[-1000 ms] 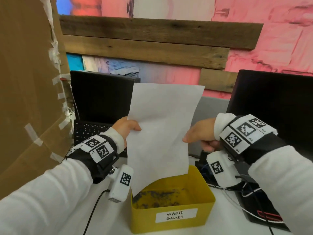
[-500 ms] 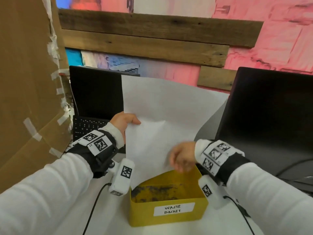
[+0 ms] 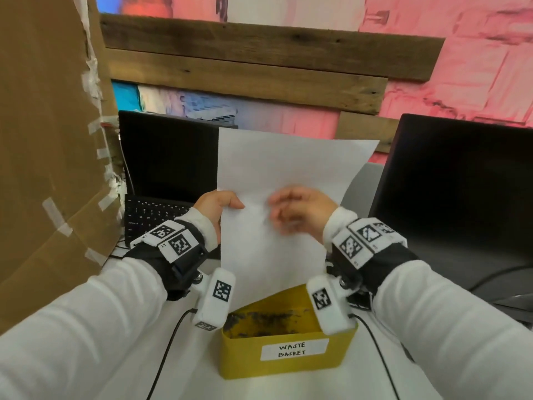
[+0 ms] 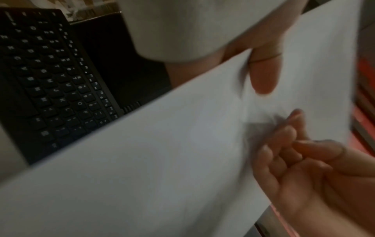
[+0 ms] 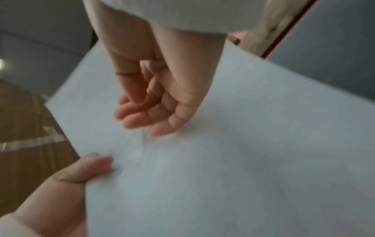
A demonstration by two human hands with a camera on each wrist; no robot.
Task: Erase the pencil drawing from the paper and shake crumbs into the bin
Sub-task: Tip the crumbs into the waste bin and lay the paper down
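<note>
A blank white sheet of paper [image 3: 288,168] hangs upright over the yellow bin [image 3: 285,362] labelled "WASTE BASKET". The sheet's lower edge dips into the bin, which has dark crumbs on its floor. My left hand [image 3: 227,203] pinches the sheet's left edge, thumb [image 4: 263,77] on the near face. My right hand [image 3: 288,210] is blurred in front of the sheet's middle. Its loosely curled fingers [image 5: 142,115] touch the paper [image 5: 223,160] and hold nothing. No pencil marks show on the near face.
An open black laptop [image 3: 167,168] stands behind my left hand and a dark monitor [image 3: 461,183] at the right. A taped cardboard wall [image 3: 43,140] closes the left side. Black cables [image 3: 170,342] run over the white table on both sides of the bin.
My right hand let go of the sheet's right edge, dropped toward the bin, then rose in front of the paper's middle. The left hand kept its pinch.
</note>
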